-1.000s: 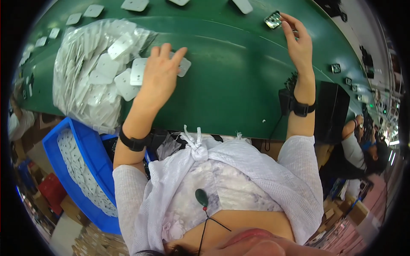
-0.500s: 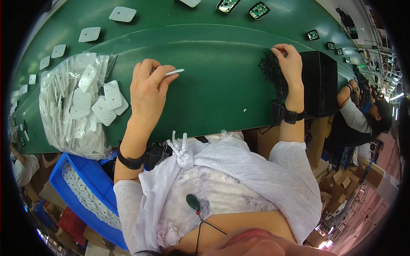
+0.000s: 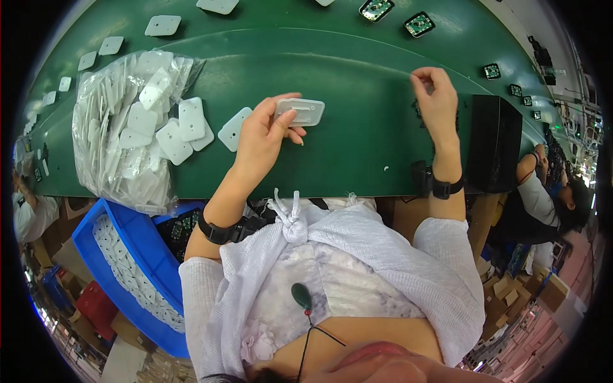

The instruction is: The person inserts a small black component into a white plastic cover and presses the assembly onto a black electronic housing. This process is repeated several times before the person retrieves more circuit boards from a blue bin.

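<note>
My left hand (image 3: 263,135) is closed on a small white plastic cover (image 3: 311,112), tilted so its ribbed inner side shows. Raised at the right, my right hand (image 3: 438,102) has thumb and forefinger pinched together; whatever is between them is too small to make out. Behind this hand and wrist, bits of a heap of small black parts (image 3: 418,110) show, the rest hidden. Beside my left wrist a single white cover (image 3: 234,130) lies flat on the green table (image 3: 357,159). Further left, several loose covers (image 3: 174,142) lie against a clear plastic bag (image 3: 96,147) full of them.
A black box (image 3: 495,147) stands right of my right forearm. White covers (image 3: 163,25) and circuit boards in black housings (image 3: 419,24) line the far side. A blue bin (image 3: 150,239) with white parts sits below the table edge. Another person (image 3: 543,198) works at the right.
My left hand has moved right and turned the cover so its inner face shows, uncovering the cover on the table. My right hand remains pinched near the black parts. The whole view has shifted slightly.
</note>
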`<state>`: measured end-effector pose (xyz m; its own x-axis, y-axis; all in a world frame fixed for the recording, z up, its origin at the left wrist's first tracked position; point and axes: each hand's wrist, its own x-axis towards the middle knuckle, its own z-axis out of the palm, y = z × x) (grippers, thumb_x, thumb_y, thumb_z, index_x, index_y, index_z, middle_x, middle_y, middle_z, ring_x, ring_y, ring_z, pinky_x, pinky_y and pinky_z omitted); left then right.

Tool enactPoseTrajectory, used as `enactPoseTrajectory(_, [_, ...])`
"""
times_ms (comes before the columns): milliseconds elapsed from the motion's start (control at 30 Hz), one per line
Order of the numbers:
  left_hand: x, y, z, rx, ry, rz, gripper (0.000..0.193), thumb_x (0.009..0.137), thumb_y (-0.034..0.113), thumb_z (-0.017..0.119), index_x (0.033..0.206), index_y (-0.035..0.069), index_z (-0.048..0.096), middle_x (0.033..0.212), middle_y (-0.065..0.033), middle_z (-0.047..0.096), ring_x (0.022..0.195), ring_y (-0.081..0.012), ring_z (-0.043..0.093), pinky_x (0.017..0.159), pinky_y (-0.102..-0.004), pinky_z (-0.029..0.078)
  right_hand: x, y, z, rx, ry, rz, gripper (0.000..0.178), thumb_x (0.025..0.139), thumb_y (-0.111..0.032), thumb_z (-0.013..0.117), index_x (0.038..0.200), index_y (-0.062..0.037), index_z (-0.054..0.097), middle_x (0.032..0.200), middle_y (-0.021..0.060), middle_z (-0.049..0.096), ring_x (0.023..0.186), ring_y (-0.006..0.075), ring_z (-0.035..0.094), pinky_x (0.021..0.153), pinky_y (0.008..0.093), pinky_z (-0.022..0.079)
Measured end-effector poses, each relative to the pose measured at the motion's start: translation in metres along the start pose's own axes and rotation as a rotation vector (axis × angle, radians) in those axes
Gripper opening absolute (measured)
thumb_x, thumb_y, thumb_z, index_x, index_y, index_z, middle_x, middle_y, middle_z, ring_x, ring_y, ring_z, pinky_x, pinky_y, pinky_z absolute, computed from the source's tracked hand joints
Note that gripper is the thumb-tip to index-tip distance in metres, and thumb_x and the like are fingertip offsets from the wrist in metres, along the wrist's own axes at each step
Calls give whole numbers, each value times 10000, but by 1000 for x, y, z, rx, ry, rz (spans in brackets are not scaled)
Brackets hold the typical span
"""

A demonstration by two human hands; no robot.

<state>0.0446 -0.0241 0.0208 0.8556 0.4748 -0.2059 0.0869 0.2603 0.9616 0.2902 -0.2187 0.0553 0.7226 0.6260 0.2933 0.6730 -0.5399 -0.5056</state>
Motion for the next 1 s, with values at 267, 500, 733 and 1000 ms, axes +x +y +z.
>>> enactPoseTrajectory(267, [-11,7,17,140,148,98,221,887,-4,609,1103,43,616,799,-48,604,531,-94,563,458,-226,419,-30,-100,44,1204,-504,300,120,910,-70,639,1004,0,611,924,66,659,823,113,625,748,237,502])
enactPoseTrajectory(500, [-16,10,11,347,193,321,136,904,18,615,1029,47,660,779,-33,609,534,-69,570,442,-194,397,-39,-118,63,1124,-539,290,111,905,-81,652,985,-14,615,879,9,620,790,77,581,720,216,465])
enactPoseTrajectory(733, [-19,7,9,408,170,357,210,888,-50,578,1079,30,617,820,-84,610,551,-137,600,483,-265,477,-37,-121,58,613,-409,-85,69,857,-59,684,898,-25,641,844,-3,578,700,63,509,618,205,408])
enactPoseTrajectory(1000, [-16,-5,6,-209,102,113,151,925,-39,546,1072,-69,524,1011,-73,576,926,-177,663,830,-266,539,-45,-126,63,601,-380,4,54,828,-21,694,841,-22,641,796,-12,552,638,39,428,551,190,338])
